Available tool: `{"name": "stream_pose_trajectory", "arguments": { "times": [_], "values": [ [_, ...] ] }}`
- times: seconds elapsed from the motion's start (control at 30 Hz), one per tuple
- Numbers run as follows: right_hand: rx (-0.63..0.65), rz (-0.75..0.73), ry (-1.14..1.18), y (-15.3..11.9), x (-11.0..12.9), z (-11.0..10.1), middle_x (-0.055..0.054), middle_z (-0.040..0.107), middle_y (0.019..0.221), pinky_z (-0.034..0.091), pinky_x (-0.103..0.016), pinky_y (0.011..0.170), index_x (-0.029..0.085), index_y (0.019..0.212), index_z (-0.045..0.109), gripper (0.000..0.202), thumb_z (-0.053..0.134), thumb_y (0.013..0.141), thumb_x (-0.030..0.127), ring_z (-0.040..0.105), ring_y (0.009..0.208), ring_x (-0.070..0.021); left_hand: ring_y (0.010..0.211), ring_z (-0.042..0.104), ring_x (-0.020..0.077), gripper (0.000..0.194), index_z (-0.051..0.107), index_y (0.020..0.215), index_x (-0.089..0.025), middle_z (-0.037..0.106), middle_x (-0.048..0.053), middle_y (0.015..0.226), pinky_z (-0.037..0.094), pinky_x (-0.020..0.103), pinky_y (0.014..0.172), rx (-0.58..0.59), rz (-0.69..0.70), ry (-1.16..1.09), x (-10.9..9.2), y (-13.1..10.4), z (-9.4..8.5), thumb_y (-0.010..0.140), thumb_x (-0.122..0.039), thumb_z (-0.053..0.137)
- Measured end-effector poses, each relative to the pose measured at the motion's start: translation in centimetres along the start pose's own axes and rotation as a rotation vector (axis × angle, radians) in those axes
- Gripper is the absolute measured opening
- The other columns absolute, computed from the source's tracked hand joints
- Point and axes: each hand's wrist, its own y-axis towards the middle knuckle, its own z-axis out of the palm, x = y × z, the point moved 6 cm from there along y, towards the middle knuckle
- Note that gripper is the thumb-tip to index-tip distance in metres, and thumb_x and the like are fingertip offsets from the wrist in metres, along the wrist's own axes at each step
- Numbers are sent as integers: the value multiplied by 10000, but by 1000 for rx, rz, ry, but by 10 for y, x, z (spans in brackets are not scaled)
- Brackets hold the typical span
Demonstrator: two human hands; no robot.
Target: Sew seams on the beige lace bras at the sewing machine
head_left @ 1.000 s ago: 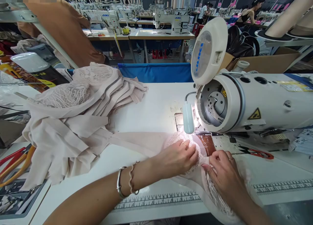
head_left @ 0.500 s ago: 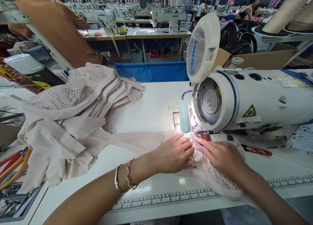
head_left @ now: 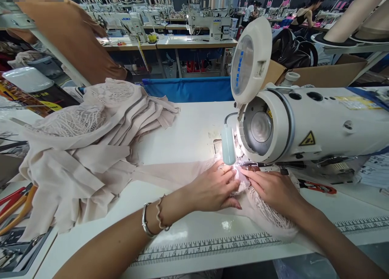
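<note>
My left hand [head_left: 214, 186] lies open on a strip of pale pink lace fabric [head_left: 243, 190], fingers pressing it down beside the needle area of a white sewing machine [head_left: 325, 123]. My right hand [head_left: 273, 188] rests on the same fabric from the other side, its fingers stretched toward the needle. Gathered lace spills from beneath that palm toward the table's front edge. A small lit lamp [head_left: 228, 145] hangs just above my left fingertips. The needle and presser foot are mostly hidden. The fabric runs left to a heap of pale pink lace garments [head_left: 100, 149].
A printed ruler [head_left: 206, 248] runs along the table's front edge. Red-handled snips [head_left: 317, 186] lie beneath the machine; orange-handled scissors [head_left: 22, 210] are at left. A spray can [head_left: 39, 88] stands behind the heap. Beyond is a person in brown [head_left: 67, 40].
My left hand has shifted slightly up and forward on the fabric, its fingers a little more spread. The lace under my hands has moved slightly toward the needle. My right hand stays beside it.
</note>
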Motion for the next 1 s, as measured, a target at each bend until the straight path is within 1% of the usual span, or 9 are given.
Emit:
{"name": "stream_pose_trajectory", "arguments": {
  "times": [0.17, 0.3, 0.37, 0.5, 0.67, 0.77, 0.83, 0.9, 1.0],
  "values": [
    [55, 29, -8, 2, -3, 0, 14, 806, 891, 520, -261, 567, 287, 1332, 652, 439, 442, 968, 162, 740, 717, -180, 1007, 581, 279, 697, 659, 1047, -95, 672, 145, 1091, 368, 441, 959, 19, -12, 23, 0, 0, 1, 1047, -628, 210],
    [55, -9, 67, 2, -3, -2, -13, 804, 964, 549, -247, 661, 302, 1311, 678, 446, 443, 961, 156, 733, 793, -167, 1084, 601, 306, 766, 625, 1165, -88, 688, 165, 1122, 346, 469, 1005, 4, -25, 16, 2, -1, 0, 1034, -647, 120],
    [63, -7, 92, 2, -5, -1, -15, 802, 977, 557, -253, 683, 308, 1309, 683, 457, 437, 958, 154, 730, 816, -169, 1105, 609, 314, 743, 622, 1179, -106, 688, 164, 1150, 327, 489, 1033, 5, -29, 14, 3, -1, 0, 1036, -647, 134],
    [84, 19, 90, 4, -7, -2, -14, 796, 962, 554, -270, 647, 304, 1318, 679, 470, 414, 961, 155, 726, 820, -185, 1131, 613, 332, 644, 641, 1133, -111, 674, 179, 1210, 307, 524, 1061, 10, -57, 20, 5, -1, 1, 1063, -588, 214],
    [74, -26, 132, 6, -7, -1, -15, 767, 845, 540, -260, 664, 272, 1272, 705, 455, 397, 963, 142, 714, 817, -179, 1140, 613, 322, 671, 648, 1113, -98, 675, 167, 1207, 282, 523, 1097, 10, -55, 7, 5, 0, 2, 1059, -604, 210],
    [80, -23, 139, 6, -10, 3, -4, 756, 847, 533, -266, 691, 296, 1279, 692, 460, 398, 962, 138, 709, 830, -177, 1102, 625, 309, 694, 614, 1194, -94, 681, 162, 1181, 276, 529, 1097, 2, -67, 12, 8, -1, 2, 1052, -621, 186],
    [93, -18, 123, 5, -11, 4, 2, 752, 855, 526, -278, 689, 316, 1298, 671, 475, 387, 965, 133, 710, 831, -184, 1088, 626, 304, 656, 601, 1224, -114, 675, 154, 1193, 270, 535, 1093, 2, -77, 25, 9, -1, 2, 1053, -615, 213],
    [95, 11, 78, 2, -13, 1, -4, 759, 894, 509, -289, 638, 323, 1290, 662, 422, 410, 980, 186, 712, 804, -199, 1087, 623, 300, 584, 616, 1180, -125, 666, 147, 1205, 265, 538, 1090, 2, -85, 35, 8, -1, 2, 1065, -575, 261],
    [86, 69, -21, -8, -16, -7, -38, 770, 997, 492, -320, 579, 285, 1175, 676, 267, 524, 962, 337, 711, 732, -229, 1090, 614, 291, 525, 637, 1067, -106, 667, 147, 1173, 285, 518, 1069, 1, -65, 27, 4, 0, 2, 1087, -490, 281]
  ]
}}
